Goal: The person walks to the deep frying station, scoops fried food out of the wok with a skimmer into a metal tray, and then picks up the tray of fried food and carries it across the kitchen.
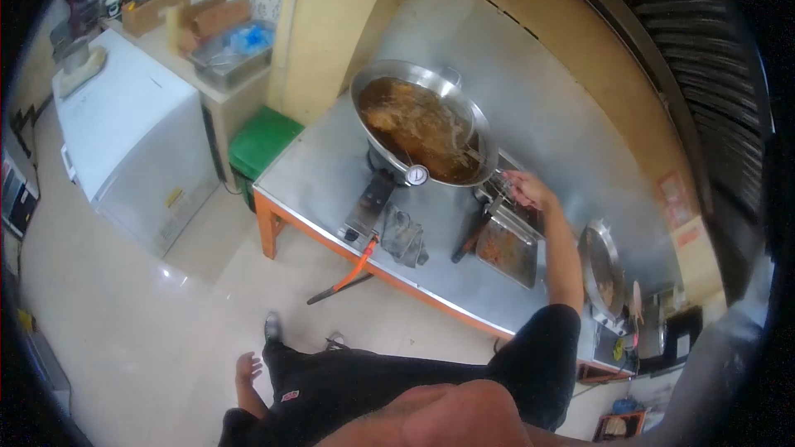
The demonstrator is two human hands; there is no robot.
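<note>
My right hand (528,190) is closed around the handle of a metal skimmer (474,154) at the near right rim of a large wok (489,128). The skimmer's far end reaches into bubbling brown oil (397,128) with pieces of food frying in it; its shape there is partly hidden. A dial thermometer (416,175) is at the wok's front rim. Below my right forearm is a rectangular metal tray (507,250) with reddish-brown crumbs. My left hand (248,367) hangs low beside my body, fingers apart, holding nothing.
A gas burner control (364,213) with an orange hose (358,269) and a grey cloth (403,236) are at the steel table's (447,281) front. A second wok (603,269) stands right. Leftward are a green bin (261,142) and white chest freezer (137,116).
</note>
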